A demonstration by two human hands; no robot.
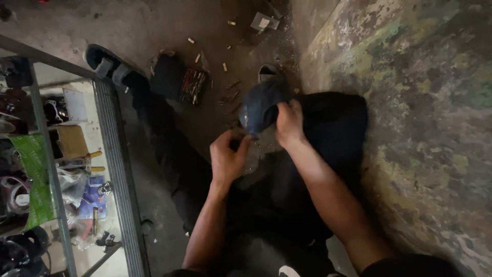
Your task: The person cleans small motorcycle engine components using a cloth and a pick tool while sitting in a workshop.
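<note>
Dark blue rounded object (260, 105) clamped in right hand (288, 123), left hand (228, 159) pinching below it, green package (32, 179) far left.

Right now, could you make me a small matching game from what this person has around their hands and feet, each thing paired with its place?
Things:
1. dark blue object
2. open tool case
3. sandal
4. mottled wall

Places:
A. on the extended foot, upper left
B. along the right side
C. held by the right hand, with the left hand just below
D. on the floor between the legs

Pairs: 1-C, 2-D, 3-A, 4-B
</note>
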